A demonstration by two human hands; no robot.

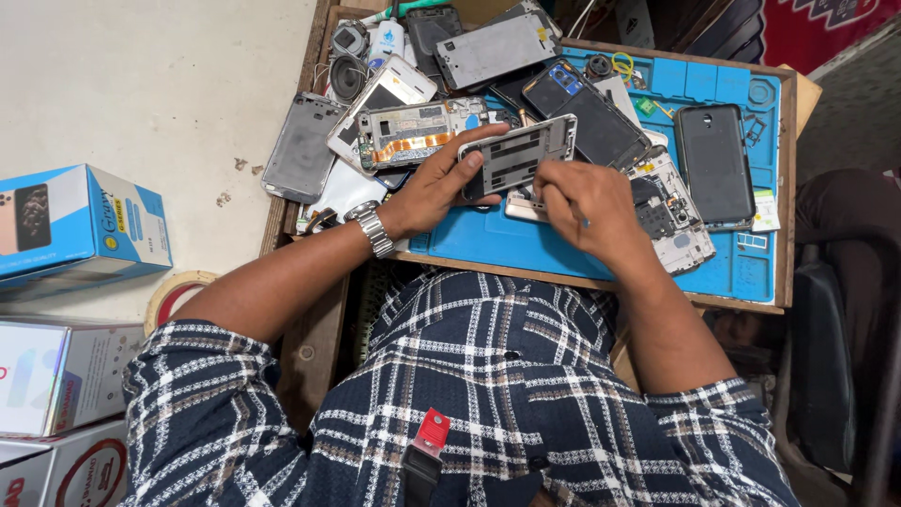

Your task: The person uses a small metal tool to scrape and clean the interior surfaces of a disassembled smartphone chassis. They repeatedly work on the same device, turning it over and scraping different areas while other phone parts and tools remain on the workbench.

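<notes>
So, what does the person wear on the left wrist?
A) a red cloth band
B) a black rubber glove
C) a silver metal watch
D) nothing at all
C: a silver metal watch sits on the wrist just behind the left hand, which holds an opened phone frame over the blue work mat.

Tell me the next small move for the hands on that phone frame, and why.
Probably keep the left hand gripping the opened phone frame tilted up off the blue mat, and nudge the tool under the right hand along the frame's lower edge. That hand hides the tip, so this is a guess.
</notes>
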